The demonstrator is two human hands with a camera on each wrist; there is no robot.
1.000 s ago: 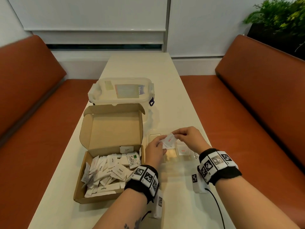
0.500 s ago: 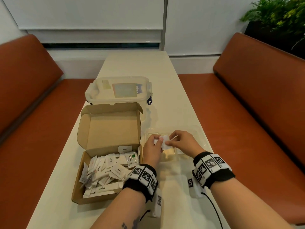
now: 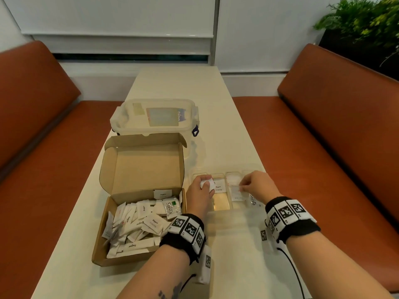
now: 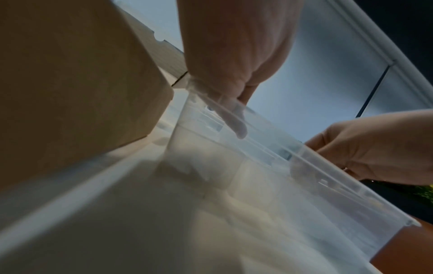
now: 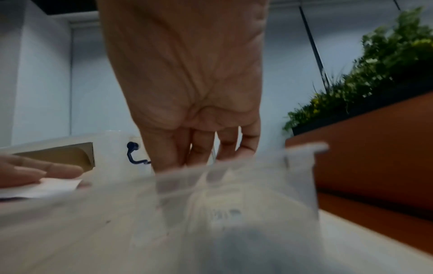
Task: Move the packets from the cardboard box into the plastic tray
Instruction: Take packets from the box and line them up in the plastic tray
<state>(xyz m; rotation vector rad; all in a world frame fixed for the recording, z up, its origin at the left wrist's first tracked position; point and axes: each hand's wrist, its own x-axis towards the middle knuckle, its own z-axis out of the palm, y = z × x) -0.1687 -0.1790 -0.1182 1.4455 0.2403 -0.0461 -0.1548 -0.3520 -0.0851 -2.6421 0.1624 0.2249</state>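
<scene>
Here both hands are over the clear plastic tray (image 3: 226, 169), which stands on the white table (image 3: 226, 130) just to the right of the open cardboard box (image 3: 121, 214). The left hand (image 3: 199, 194) is at the left end of the tray, close beside the box wall. Its fingers are curled around some white packets (image 3: 207, 184), which they hold above the left compartments. Below and just right of this hand, one packet marked "Pepper" (image 3: 218, 187) lies flat in a compartment.

The right hand (image 3: 258, 185) is over the right part of the tray. Its thumb and fingers come together at a thin packet (image 3: 236, 190) in the compartment under them, and they seem to pinch its edge, but the head view is small there and the right wrist view is too blurred to confirm it. A Stevia packet (image 3: 252, 200) lies in the tray near the right wrist.

Left of the left forearm, the cardboard box holds many white packets in a loose pile (image 3: 136, 225), among them sugar and pepper ones. Beyond the box, farther from both hands, stands a clear lidded container (image 3: 155, 117). Orange bench seats (image 3: 323, 147) are on both sides of the table, and a green plant (image 3: 362, 22) is far to the right.
</scene>
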